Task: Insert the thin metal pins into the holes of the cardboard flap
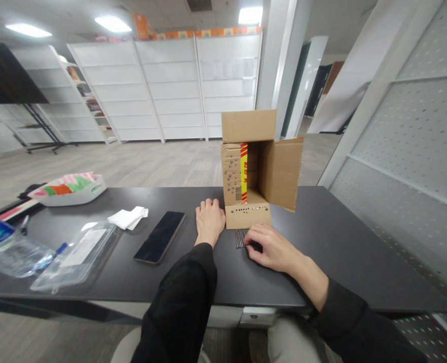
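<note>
An open cardboard box (pixel 231 174) stands on its side on the dark table, its opening facing me. Small round metal heads dot its left panel, and a row of holes and heads runs along its lower front flap (pixel 248 222). My left hand (pixel 210 220) rests palm down beside the box's lower left edge, fingers curled and their tips hidden. Below the flap lies a row of thin metal nails (pixel 239 239). My right hand (pixel 271 247) is at the right end of this row, thumb and forefinger pinched on a nail that is mostly hidden.
Left on the table (pixel 340 252) are a black phone (pixel 160 237), white tissue (pixel 128 218), a clear plastic case (pixel 81 254), a water bottle (pixel 13 249) and a white basket (pixel 72 200) with colourful contents. The box's right flap (pixel 286 174) sticks outward. A perforated panel (pixel 408 166) stands to the right.
</note>
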Available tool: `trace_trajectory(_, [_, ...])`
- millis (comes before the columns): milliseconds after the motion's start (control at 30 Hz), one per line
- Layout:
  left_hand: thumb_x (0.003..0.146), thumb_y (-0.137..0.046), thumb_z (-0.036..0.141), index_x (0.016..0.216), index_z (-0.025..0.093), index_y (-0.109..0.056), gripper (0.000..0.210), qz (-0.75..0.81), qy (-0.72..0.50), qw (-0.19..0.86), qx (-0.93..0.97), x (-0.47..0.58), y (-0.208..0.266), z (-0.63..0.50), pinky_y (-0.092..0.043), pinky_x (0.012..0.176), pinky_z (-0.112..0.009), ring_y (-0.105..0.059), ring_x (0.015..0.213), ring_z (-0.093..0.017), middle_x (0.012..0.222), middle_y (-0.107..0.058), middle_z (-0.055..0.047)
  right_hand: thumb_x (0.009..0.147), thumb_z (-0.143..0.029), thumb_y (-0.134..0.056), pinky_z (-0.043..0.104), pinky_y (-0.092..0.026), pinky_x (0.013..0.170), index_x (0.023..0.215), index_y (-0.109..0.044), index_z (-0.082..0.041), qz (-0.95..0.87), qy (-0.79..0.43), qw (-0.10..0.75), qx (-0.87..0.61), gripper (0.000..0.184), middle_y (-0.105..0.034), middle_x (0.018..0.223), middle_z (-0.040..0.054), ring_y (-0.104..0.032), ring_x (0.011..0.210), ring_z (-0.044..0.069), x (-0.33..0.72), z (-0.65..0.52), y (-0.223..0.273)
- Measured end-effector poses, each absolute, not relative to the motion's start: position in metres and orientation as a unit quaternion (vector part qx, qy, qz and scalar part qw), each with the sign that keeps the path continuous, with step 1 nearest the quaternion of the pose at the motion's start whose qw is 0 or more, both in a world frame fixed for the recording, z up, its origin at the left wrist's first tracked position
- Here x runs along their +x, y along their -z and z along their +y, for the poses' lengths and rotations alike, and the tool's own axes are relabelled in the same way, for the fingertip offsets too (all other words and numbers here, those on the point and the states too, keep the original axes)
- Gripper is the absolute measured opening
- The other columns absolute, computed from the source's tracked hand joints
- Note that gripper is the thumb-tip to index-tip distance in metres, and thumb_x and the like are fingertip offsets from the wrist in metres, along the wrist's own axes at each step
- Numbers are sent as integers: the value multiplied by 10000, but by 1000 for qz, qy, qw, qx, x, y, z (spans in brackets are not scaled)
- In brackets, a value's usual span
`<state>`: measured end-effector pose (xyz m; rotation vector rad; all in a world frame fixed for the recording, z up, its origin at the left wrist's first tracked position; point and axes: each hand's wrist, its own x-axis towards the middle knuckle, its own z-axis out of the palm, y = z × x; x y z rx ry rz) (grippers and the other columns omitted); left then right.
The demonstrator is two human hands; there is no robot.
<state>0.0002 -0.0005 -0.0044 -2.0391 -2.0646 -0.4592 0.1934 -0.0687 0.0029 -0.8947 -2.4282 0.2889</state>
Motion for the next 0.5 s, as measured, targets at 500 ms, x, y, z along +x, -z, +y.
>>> trace_trajectory(500, [907,-400,229,1030,178,-614,252,-702,153,93,-689,1,2,-2,-396,870,-400,-519,1053,-272,1073,-606,-124,795,-67,-549,310,-413,742,813,-587,-201,-903,-113,260,-323,140,-591,797,19,-543,781,174,191,-69,-3])
